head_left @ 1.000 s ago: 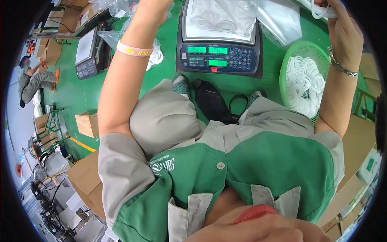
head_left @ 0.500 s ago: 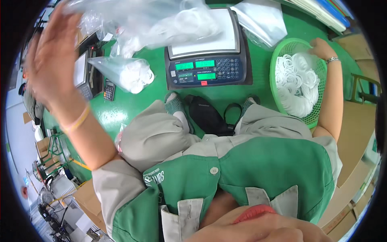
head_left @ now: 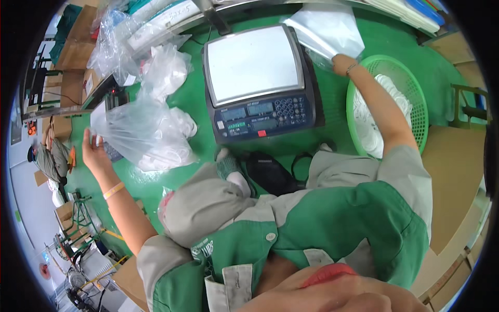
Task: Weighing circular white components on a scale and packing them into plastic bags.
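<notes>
My left hand (head_left: 94,151) is at the left, fingers apart, beside the gathered neck of a clear plastic bag of white rings (head_left: 166,153). That bag lies on the floor against other filled bags (head_left: 165,73). At the upper right, my right hand (head_left: 343,64) has its fingers bunched at the near edge of a stack of flat clear plastic bags (head_left: 332,31); the fingertips are partly hidden. Between my hands stands a digital counting scale (head_left: 254,65) with a bare white platform. A green basket (head_left: 423,104) of loose white rings (head_left: 370,127) is under my right forearm.
A black pouch (head_left: 270,171) lies between my feet. Behind the scale runs a metal frame (head_left: 218,21). Cardboard (head_left: 457,177) lies at the right, near a green stool (head_left: 468,106). Another person (head_left: 52,156) is far off at the left.
The bag of rings has come down from over the scale to the floor at the left, and my left hand has lowered. My right hand has moved from the basket to the flat bags.
</notes>
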The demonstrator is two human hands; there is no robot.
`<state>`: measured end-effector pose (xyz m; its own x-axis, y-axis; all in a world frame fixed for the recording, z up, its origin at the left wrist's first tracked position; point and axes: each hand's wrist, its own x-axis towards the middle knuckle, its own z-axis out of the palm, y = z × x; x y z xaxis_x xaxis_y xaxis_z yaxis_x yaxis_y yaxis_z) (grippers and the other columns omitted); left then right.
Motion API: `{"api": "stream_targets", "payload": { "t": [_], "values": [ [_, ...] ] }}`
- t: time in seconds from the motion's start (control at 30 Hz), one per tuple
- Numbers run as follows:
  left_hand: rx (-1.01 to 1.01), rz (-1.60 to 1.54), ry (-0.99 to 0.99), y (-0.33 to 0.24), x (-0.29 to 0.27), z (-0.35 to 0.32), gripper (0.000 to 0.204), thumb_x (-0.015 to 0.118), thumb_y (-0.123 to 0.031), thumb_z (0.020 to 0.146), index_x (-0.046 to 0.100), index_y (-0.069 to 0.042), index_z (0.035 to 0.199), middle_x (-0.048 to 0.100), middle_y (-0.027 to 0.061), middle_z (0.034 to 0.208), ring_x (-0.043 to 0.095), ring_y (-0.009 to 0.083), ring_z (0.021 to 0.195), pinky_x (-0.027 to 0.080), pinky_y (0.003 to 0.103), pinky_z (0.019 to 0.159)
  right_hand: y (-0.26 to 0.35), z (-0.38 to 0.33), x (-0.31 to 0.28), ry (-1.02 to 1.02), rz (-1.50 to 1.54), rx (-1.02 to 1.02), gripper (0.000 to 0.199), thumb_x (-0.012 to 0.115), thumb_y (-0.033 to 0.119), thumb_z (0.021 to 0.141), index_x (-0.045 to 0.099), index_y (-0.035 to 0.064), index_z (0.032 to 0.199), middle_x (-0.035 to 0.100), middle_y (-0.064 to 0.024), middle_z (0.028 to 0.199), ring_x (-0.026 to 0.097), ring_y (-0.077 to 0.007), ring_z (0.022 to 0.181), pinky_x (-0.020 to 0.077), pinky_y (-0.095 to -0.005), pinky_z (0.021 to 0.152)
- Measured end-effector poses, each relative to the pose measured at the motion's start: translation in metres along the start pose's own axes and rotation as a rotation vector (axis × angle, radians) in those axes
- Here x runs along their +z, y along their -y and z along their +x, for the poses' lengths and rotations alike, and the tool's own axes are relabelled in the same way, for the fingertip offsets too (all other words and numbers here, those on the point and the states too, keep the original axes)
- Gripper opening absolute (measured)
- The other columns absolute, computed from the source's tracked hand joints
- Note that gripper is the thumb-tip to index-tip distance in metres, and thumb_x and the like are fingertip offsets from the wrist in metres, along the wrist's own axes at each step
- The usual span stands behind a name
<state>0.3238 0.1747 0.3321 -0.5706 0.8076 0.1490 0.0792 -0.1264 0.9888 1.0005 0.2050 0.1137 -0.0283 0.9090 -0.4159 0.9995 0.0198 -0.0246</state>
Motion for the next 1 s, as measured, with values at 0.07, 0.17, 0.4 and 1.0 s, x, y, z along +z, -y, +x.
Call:
{"api": "stream_targets", "payload": {
  "t": [0.07, 0.17, 0.4, 1.0],
  "values": [
    [-0.023, -0.013, -0.098, 0.015, 0.004, 0.005, 0.035, 0.053, -0.018, 0.086, 0.054, 0.001, 0.115, 0.054, 0.0056, 0.114, 0.050, 0.0171, 0.095, 0.043, 0.030, 0.080, 0.009, 0.013, 0.004, 0.150, -0.015, 0.061, 0.030, 0.053, 0.012, 0.072, 0.063, 0.0008, 0.098, 0.058, -0.0192, 0.107, 0.058, -0.0306, 0.097, 0.0470, -0.0389, 0.084],
    [-0.019, -0.003, -0.186, 0.036, 0.015, 0.001, 0.036, 0.054, -0.019, 0.086, 0.053, -0.001, 0.116, 0.053, 0.0044, 0.114, 0.049, 0.0159, 0.096, 0.041, 0.030, 0.080, 0.020, 0.028, 0.014, 0.214, -0.104, 0.133, 0.035, 0.054, 0.010, 0.073, 0.061, 0.0033, 0.106, 0.044, -0.0176, 0.127, 0.046, -0.0275, 0.115, 0.0445, -0.0417, 0.089],
    [-0.069, 0.043, -0.065, 0.087, -0.001, -0.004, 0.037, 0.051, -0.017, 0.086, 0.051, -0.005, 0.120, 0.050, 0.0042, 0.118, 0.047, 0.0126, 0.097, 0.039, 0.030, 0.081, -0.006, 0.087, 0.070, 0.096, 0.073, 0.245, 0.036, 0.054, 0.006, 0.074, 0.057, 0.0038, 0.110, 0.048, -0.0158, 0.120, 0.049, -0.0312, 0.109, 0.0448, -0.0423, 0.088],
    [0.483, 0.717, -0.196, 0.053, 0.014, -0.033, 0.040, 0.060, -0.011, 0.079, 0.053, -0.004, 0.118, 0.047, 0.0119, 0.124, 0.034, 0.0224, 0.124, 0.022, 0.035, 0.103, -0.089, 0.007, -0.107, -0.729, 1.444, 0.079, 0.016, 0.046, 0.015, 0.088, 0.059, 0.0067, 0.093, 0.061, -0.0048, 0.088, 0.056, -0.0130, 0.079, 0.0460, -0.0276, 0.072]
  ]
}}
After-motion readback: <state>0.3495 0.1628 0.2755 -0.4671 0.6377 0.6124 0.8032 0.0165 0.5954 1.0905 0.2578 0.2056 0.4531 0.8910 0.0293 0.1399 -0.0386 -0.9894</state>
